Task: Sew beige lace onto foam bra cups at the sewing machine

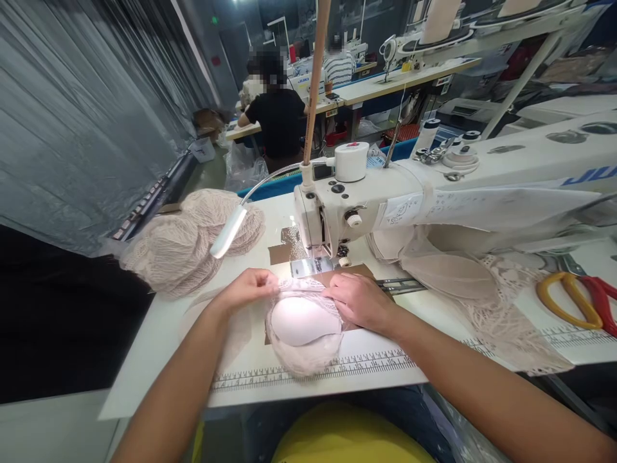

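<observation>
A pale bra cup [301,321] with a lace edge lies on the sewing table, just in front of the sewing machine [332,212]. Thumb and fingers of my left hand [250,287] pinch the cup's upper left lace edge. On the upper right, my right hand [359,301] presses and grips the lace with bent fingers. The lace between both hands sits close to the metal needle plate [311,267], lit by a small lamp [230,230]. Needle and presser foot are too small to make out clearly.
Left of the machine is a pile of beige lace cups [193,241]. More cups and lace [453,273] lie under the machine arm, near yellow-and-red scissors [571,299]. A printed ruler [371,363] runs along the front edge. A co-worker [279,119] sits ahead.
</observation>
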